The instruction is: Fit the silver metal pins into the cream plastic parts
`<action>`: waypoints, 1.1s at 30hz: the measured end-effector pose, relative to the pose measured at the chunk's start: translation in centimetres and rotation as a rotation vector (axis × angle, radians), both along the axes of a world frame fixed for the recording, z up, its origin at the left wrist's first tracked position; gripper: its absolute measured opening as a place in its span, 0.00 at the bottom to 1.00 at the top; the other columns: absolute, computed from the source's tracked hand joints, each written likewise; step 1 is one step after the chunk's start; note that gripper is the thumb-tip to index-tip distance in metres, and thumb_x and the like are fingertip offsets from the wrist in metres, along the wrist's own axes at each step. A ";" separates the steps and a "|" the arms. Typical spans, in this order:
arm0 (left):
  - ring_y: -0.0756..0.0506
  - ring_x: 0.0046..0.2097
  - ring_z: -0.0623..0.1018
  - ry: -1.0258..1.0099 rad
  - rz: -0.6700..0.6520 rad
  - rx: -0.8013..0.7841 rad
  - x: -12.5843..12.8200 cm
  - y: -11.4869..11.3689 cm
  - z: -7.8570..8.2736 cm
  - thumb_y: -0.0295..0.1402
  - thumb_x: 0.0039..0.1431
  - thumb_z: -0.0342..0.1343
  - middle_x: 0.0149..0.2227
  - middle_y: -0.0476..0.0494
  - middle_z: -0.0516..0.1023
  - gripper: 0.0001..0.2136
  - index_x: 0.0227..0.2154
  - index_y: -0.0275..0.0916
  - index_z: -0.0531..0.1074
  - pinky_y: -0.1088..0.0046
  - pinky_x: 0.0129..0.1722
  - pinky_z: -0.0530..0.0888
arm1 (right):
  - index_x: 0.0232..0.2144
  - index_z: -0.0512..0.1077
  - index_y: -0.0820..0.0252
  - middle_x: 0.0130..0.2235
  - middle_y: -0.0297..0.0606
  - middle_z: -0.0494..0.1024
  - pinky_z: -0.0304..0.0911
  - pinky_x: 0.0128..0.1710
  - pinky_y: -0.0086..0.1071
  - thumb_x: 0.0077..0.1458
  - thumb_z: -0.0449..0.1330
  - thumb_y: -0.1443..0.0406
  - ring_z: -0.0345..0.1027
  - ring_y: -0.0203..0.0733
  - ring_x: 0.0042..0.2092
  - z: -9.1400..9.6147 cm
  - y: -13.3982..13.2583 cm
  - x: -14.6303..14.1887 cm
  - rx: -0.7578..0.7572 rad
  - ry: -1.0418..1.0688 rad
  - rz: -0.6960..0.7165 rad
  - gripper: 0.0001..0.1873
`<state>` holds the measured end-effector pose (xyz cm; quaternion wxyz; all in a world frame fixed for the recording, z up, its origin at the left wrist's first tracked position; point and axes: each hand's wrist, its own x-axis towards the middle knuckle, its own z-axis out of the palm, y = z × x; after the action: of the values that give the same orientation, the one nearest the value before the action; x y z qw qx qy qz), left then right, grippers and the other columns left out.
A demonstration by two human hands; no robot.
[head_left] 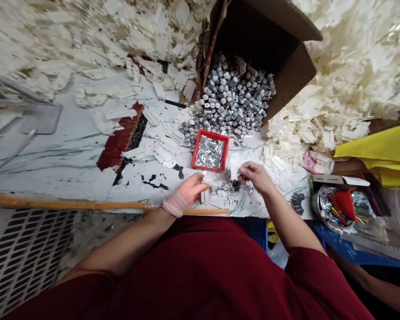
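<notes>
My left hand (186, 194), in an orange glove with a striped cuff, is closed at the table's front edge. Its fingertips grip a small whitish block (204, 196). My right hand (257, 177), ungloved, pinches the edge of a white plastic piece (234, 165), slightly blurred. Between and below the hands lies a loose pile of thin metal pins (228, 194). Just beyond them stands a red tray (194, 161) filled with similar shiny pins. Behind the tray, a heap of small grey metal blocks with white ends (235, 95) spills from a cardboard box (291, 73).
White plastic pieces are heaped at the back left (96, 40) and back right (356, 80). To the right are a metal bowl (316, 205) with tools, a yellow sheet (380, 153) and another person's arm (366, 280). Orange edging (70, 201) runs along the tabletop's front.
</notes>
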<state>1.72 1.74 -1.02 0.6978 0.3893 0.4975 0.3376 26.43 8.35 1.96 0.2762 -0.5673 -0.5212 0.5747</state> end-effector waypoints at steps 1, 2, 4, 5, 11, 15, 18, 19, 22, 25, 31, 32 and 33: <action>0.50 0.23 0.70 -0.015 0.016 -0.018 0.1 0.1 -0.1 0.38 0.53 0.53 0.23 0.53 0.68 0.11 0.37 0.40 0.63 0.75 0.21 0.68 | 0.28 0.70 0.58 0.21 0.31 0.75 0.65 0.25 0.30 0.43 0.67 0.51 0.68 0.35 0.22 -0.2 -1.7 -1.3 -0.085 0.092 0.014 0.19; 0.51 0.22 0.70 -0.021 0.029 -0.029 0.2 0.1 -0.1 0.38 0.52 0.54 0.23 0.54 0.68 0.12 0.37 0.39 0.62 0.75 0.20 0.68 | 0.27 0.70 0.58 0.20 0.31 0.75 0.65 0.24 0.30 0.41 0.68 0.51 0.68 0.35 0.21 -0.4 -3.2 -2.5 -0.152 0.157 0.016 0.19; 0.51 0.22 0.71 0.008 0.050 -0.020 0.4 0.2 -0.1 0.38 0.52 0.56 0.23 0.54 0.68 0.13 0.37 0.39 0.62 0.76 0.20 0.69 | 0.27 0.69 0.58 0.20 0.31 0.76 0.66 0.23 0.30 0.39 0.69 0.51 0.68 0.35 0.21 -0.9 -5.2 -4.2 -0.234 0.230 0.008 0.20; 0.51 0.21 0.71 0.027 0.057 -0.008 0.5 0.2 -0.1 0.37 0.52 0.56 0.23 0.54 0.68 0.13 0.37 0.39 0.61 0.76 0.20 0.69 | 0.26 0.69 0.58 0.21 0.31 0.76 0.66 0.22 0.29 0.38 0.70 0.51 0.68 0.35 0.20 -1.2 -5.7 -4.8 -0.255 0.244 0.009 0.20; 0.52 0.22 0.73 0.078 0.062 0.022 0.3 -0.2 -0.2 0.31 0.51 0.54 0.24 0.55 0.70 0.11 0.37 0.39 0.60 0.76 0.22 0.70 | 0.24 0.67 0.58 0.20 0.29 0.75 0.67 0.22 0.28 0.37 0.70 0.52 0.70 0.34 0.21 -2.0 -5.7 -5.7 -0.287 0.199 0.078 0.21; 0.52 0.25 0.73 0.001 0.029 0.052 0.0 -0.6 0.6 0.33 0.53 0.51 0.24 0.54 0.70 0.10 0.38 0.38 0.62 0.76 0.26 0.70 | 0.24 0.64 0.58 0.20 0.29 0.76 0.66 0.22 0.27 0.37 0.70 0.51 0.69 0.33 0.21 -2.4 -6.1 -6.1 -0.310 0.179 0.064 0.23; 0.52 0.26 0.71 -0.006 0.049 0.043 0.4 -0.7 1.2 0.34 0.49 0.56 0.26 0.54 0.70 0.15 0.40 0.37 0.61 0.76 0.26 0.68 | 0.25 0.63 0.58 0.22 0.30 0.76 0.67 0.23 0.28 0.37 0.70 0.50 0.70 0.34 0.22 -2.6 -6.2 -6.2 -0.346 0.190 0.096 0.25; 0.52 0.27 0.71 0.003 0.068 0.028 0.6 -0.7 1.2 0.33 0.47 0.58 0.27 0.53 0.70 0.18 0.40 0.36 0.61 0.75 0.27 0.68 | 0.26 0.63 0.58 0.22 0.30 0.76 0.67 0.24 0.29 0.37 0.69 0.49 0.70 0.35 0.23 -2.6 -6.0 -6.1 -0.359 0.202 0.132 0.25; 0.49 0.33 0.73 -0.019 0.082 0.021 1.2 -0.6 0.9 0.31 0.41 0.61 0.33 0.49 0.73 0.21 0.39 0.36 0.62 0.73 0.33 0.69 | 0.27 0.62 0.58 0.22 0.30 0.73 0.63 0.24 0.28 0.45 0.62 0.44 0.67 0.33 0.23 -2.4 -4.8 -5.5 -0.304 0.196 0.234 0.25; 0.49 0.34 0.72 -0.013 0.021 0.081 1.4 -0.6 0.8 0.31 0.43 0.59 0.34 0.49 0.72 0.20 0.41 0.36 0.63 0.73 0.33 0.68 | 0.26 0.61 0.58 0.22 0.27 0.66 0.56 0.24 0.27 0.50 0.56 0.42 0.59 0.32 0.24 -1.8 -3.5 -5.2 -0.111 0.095 0.345 0.26; 0.53 0.25 0.63 0.274 -0.023 0.303 0.7 -1.3 1.6 0.32 0.48 0.59 0.22 0.57 0.60 0.16 0.41 0.37 0.68 0.76 0.25 0.61 | 0.24 0.59 0.58 0.24 0.28 0.59 0.51 0.28 0.28 0.56 0.51 0.44 0.53 0.33 0.28 -0.9 -3.6 -6.6 0.198 -0.077 0.457 0.25; 0.52 0.25 0.63 0.295 -0.023 0.334 0.6 -1.4 1.6 0.32 0.48 0.60 0.22 0.56 0.61 0.16 0.41 0.37 0.68 0.76 0.26 0.62 | 0.24 0.59 0.58 0.24 0.28 0.59 0.51 0.28 0.28 0.56 0.50 0.44 0.53 0.33 0.27 -0.8 -3.7 -6.7 0.227 -0.093 0.448 0.25; 0.52 0.26 0.65 0.292 -0.017 0.355 0.5 -1.4 1.5 0.32 0.48 0.60 0.23 0.55 0.63 0.17 0.42 0.37 0.68 0.75 0.27 0.64 | 0.25 0.59 0.58 0.23 0.28 0.59 0.50 0.28 0.28 0.56 0.50 0.44 0.53 0.33 0.27 -0.6 -3.7 -6.8 0.253 -0.110 0.453 0.25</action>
<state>2.24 0.31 0.48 0.5417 0.5551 0.5226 0.3540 19.67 4.61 1.36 0.1805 -0.4274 -0.7169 0.5203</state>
